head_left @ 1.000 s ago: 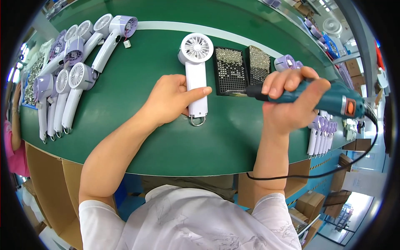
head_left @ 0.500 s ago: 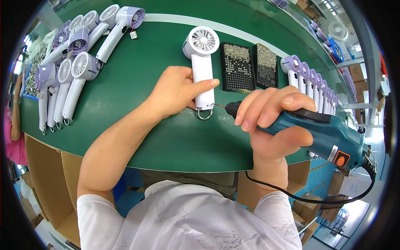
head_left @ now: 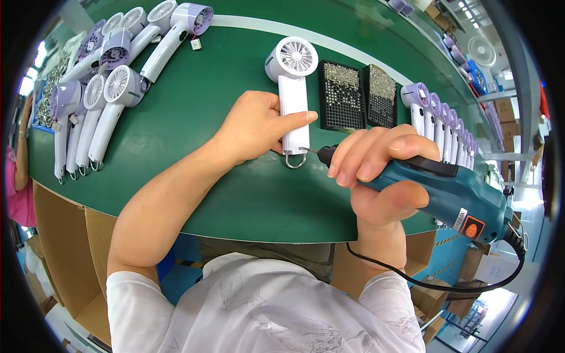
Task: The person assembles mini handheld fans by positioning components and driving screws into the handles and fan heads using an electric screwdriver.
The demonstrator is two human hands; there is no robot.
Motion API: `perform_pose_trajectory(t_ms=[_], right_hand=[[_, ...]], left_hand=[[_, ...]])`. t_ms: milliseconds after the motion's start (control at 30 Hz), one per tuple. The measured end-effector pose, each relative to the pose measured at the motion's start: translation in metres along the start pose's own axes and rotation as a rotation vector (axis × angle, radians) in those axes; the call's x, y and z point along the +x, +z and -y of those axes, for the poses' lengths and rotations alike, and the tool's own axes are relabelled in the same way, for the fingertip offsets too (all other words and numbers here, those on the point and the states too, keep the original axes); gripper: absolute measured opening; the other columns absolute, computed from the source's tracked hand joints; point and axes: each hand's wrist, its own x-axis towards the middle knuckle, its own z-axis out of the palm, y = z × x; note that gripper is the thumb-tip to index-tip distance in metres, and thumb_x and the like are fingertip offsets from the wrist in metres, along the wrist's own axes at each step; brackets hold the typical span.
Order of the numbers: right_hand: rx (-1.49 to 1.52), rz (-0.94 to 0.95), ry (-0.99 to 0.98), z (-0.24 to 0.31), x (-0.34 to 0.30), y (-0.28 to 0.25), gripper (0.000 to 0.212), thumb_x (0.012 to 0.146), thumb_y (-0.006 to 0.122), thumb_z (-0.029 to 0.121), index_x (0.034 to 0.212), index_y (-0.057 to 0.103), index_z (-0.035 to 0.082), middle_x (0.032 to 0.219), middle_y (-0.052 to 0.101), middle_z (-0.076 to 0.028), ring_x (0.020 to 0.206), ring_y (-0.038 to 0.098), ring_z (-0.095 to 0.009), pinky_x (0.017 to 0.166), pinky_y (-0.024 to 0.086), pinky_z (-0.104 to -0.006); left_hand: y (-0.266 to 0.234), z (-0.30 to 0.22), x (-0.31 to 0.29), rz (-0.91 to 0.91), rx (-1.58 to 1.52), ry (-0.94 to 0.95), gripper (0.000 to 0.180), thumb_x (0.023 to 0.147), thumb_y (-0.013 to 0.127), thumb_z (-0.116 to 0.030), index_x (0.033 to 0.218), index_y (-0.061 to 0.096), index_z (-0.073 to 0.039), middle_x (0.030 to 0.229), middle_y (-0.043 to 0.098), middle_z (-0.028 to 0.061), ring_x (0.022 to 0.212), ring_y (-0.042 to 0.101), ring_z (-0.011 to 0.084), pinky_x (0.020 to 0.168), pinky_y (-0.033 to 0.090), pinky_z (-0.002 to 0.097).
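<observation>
Nearest: one white shirt (head_left: pixel 259 306) with faint grey line print, worn by the person, at the lower edge. One open cardboard box (head_left: pixel 65 259), below the counter (head_left: pixel 194 100) at left. One black cord (head_left: pixel 459 289), looping beneath the right forearm and up to the tool's rear end.

Right hand (head_left: pixel 376 197): clasped around the body of one electric screwdriver (head_left: pixel 465 194), teal, with black nose and orange switch; slim bit directed leftward. Bit tip at the lower right corner of the fan handle; contact cannot be told.

Left hand (head_left: pixel 253 126): gripping the handle of one handheld fan (head_left: pixel 292 94), thumb across the front. Fan lies on the counter before the person, head away, grille up; white handle, pale lavender head casing, metal loop (head_left: pixel 296 167) at the near end.

Beyond, right of the fan: two black perforated trays, the left one (head_left: pixel 341 97) just beside the right one (head_left: pixel 381 91), both bearing small metal pieces, massed toward the far end.

Flanking: a cluster of similar fans (head_left: pixel 120 88) at left, one with a white connector (head_left: pixel 196 44) on thin wires; a row of fans (head_left: pixel 415 94) at right.

Farther: one white stripe (head_left: pixel 265 25) across the green surface; at far left, a co-worker in pink (head_left: pixel 22 188); at upper right, one round white fan (head_left: pixel 482 52).
</observation>
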Motion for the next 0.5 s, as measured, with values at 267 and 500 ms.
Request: perform_pose_trajectory(t_ms=[267,500], right_hand=[[-0.018,-0.003,0.021,-0.006,-0.004,0.002,0.050,0.088,0.077,0.042,0.115,0.058,0.005,0.079,0.060,-0.005,0.064,0.064,-0.021,0.058,0.056,-0.0357],[0.040,-0.027,0.032,-0.011,-0.001,0.004,0.039,0.090,0.079,0.033,0.107,0.057,0.005,0.079,0.062,-0.006,0.065,0.065,-0.020,0.059,0.056,-0.0336]], left_hand=[[0.000,-0.001,-0.002,-0.002,-0.008,0.000,0.045,0.089,0.079,-0.035,0.096,0.069,0.009,0.080,0.072,0.0108,0.068,0.070,0.0128,0.056,0.056,0.0239],[0.000,0.006,0.001,-0.004,-0.002,0.019,0.046,0.088,0.080,-0.034,0.096,0.068,0.010,0.079,0.072,0.0113,0.067,0.069,0.0126,0.055,0.056,0.0244]])
